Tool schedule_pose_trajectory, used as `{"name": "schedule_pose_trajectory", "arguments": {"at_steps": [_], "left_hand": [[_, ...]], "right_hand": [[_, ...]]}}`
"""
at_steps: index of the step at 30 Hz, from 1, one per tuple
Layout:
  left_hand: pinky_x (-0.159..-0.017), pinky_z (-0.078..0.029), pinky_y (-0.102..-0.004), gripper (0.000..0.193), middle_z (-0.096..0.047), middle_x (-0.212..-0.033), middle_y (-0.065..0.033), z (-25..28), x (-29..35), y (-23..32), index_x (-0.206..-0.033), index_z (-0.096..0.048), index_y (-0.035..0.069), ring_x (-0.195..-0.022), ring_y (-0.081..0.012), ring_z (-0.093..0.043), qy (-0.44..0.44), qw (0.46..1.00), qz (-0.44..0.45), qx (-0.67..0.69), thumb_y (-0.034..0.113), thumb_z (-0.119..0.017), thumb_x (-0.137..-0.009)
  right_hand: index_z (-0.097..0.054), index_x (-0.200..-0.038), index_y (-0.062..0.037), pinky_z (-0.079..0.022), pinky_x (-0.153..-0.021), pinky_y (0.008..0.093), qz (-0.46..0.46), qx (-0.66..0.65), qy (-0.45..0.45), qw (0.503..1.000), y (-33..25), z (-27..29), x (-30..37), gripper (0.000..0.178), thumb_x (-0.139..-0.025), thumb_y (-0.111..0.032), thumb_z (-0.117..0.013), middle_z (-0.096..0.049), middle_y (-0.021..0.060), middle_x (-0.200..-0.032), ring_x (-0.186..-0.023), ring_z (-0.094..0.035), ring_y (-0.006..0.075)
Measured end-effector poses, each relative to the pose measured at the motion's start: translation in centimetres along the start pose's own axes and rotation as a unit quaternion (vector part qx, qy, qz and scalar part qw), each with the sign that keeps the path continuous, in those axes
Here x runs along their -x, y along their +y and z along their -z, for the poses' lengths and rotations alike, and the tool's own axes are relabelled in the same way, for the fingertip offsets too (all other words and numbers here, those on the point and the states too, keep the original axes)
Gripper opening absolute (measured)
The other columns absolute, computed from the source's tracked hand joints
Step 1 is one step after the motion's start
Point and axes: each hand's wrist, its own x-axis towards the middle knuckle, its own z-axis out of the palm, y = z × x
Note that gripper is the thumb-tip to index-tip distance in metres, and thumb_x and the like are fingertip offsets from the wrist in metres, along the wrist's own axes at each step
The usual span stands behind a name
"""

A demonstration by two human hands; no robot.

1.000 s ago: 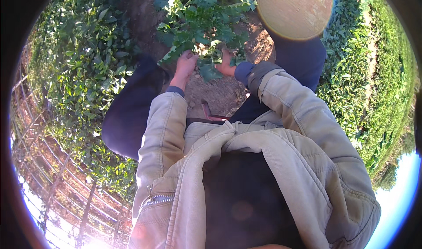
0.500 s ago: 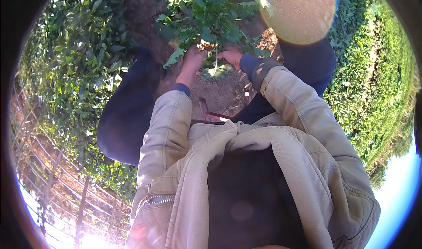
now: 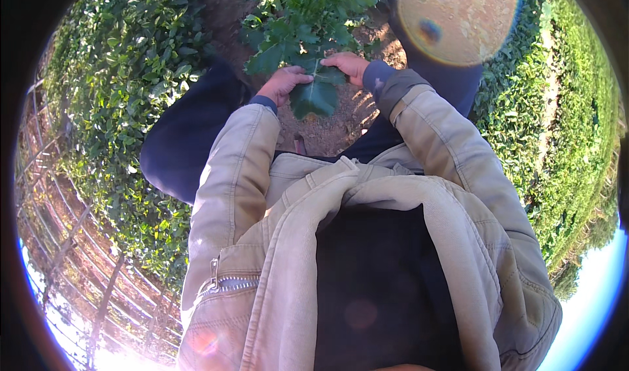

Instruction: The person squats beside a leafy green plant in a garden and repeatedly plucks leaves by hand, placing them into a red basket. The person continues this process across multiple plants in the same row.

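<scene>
A leafy green plant [image 3: 304, 27] with lobed, ruffled leaves grows from the soil between my knees. One broad, dark green leaf [image 3: 314, 99] with a pale midrib hangs toward me at its near side. My left hand [image 3: 285, 84] grips this leaf at its left edge, thumb on top and the other fingers hidden underneath. From the right, my right hand [image 3: 350, 67] pinches the same leaf near its midrib, at the end closer to the plant. Foliage covers the plant's base.
Dense green crop rows stand on the left [image 3: 124, 76] and right [image 3: 524, 122]. Brown soil [image 3: 357, 112] shows between my dark-trousered legs. A narrow reddish object [image 3: 300, 145] lies close to my body, mostly hidden. Thin poles [image 3: 105, 299] form a framework at the lower left.
Both hands have come up from lower among the foliage into clearer view. The broad leaf now lies flat between them, facing me.
</scene>
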Motion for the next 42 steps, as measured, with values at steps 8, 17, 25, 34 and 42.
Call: {"name": "schedule_pose_trajectory", "arguments": {"at_steps": [8,17,25,34,42], "left_hand": [[-0.093,-0.060,-0.0371,0.044,-0.072,-0.120,-0.0147,-1.6,2.5,3.4,-0.132,-0.063,-0.004,-0.105,-0.0227,-0.072,-0.020,0.997,0.010,0.074,0.010,-0.077,-0.092],[-0.085,-0.060,-0.0362,0.025,-0.074,-0.111,-0.0083,-2.0,1.4,3.3,-0.119,-0.071,0.004,-0.099,-0.0198,-0.072,-0.054,0.993,-0.054,0.091,0.021,-0.068,-0.100],[-0.068,-0.057,-0.0306,0.038,-0.074,-0.105,-0.0097,-0.6,2.6,4.1,-0.123,-0.060,0.006,-0.083,-0.0169,-0.071,0.161,0.975,-0.053,0.144,0.040,-0.053,-0.110],[-0.078,-0.057,-0.0306,0.051,-0.072,-0.120,-0.0112,-1.4,3.7,4.9,-0.140,-0.059,0.001,-0.101,-0.0184,-0.071,0.171,0.968,-0.183,-0.004,0.016,-0.076,-0.095],[-0.100,-0.053,-0.0387,0.082,-0.061,-0.145,-0.0195,-3.5,4.4,7.0,-0.153,-0.046,-0.002,-0.127,-0.0271,-0.062,0.160,0.945,-0.281,-0.051,0.020,-0.086,-0.085]], "right_hand": [[-0.055,-0.144,-0.0040,-0.046,-0.110,0.0461,0.413,0.521,0.182,0.724,-2.2,-0.4,9.5,0.068,-0.082,-0.020,-0.079,-0.058,0.0223,-0.140,-0.134,-0.055,0.0388],[-0.067,-0.123,-0.0153,-0.044,-0.105,0.0492,0.577,0.629,0.082,0.515,-2.7,-4.9,13.3,0.050,-0.075,-0.014,-0.081,-0.065,0.0080,-0.120,-0.116,-0.061,0.0317],[-0.080,-0.103,-0.0069,-0.057,-0.077,0.0457,0.402,0.517,0.264,0.708,-11.4,-4.2,9.8,0.052,-0.084,-0.055,-0.079,-0.075,0.0204,-0.085,-0.084,-0.073,0.0379],[-0.078,-0.111,-0.0045,-0.056,-0.083,0.0433,0.374,0.489,0.230,0.754,-14.3,0.1,7.5,0.062,-0.090,-0.063,-0.071,-0.076,0.0220,-0.094,-0.092,-0.075,0.0340],[-0.075,-0.103,0.0072,-0.053,-0.073,0.0406,0.286,0.475,0.209,0.806,-13.0,-0.7,9.2,0.068,-0.092,-0.060,-0.071,-0.074,0.0188,-0.084,-0.075,-0.069,0.0249]]}}
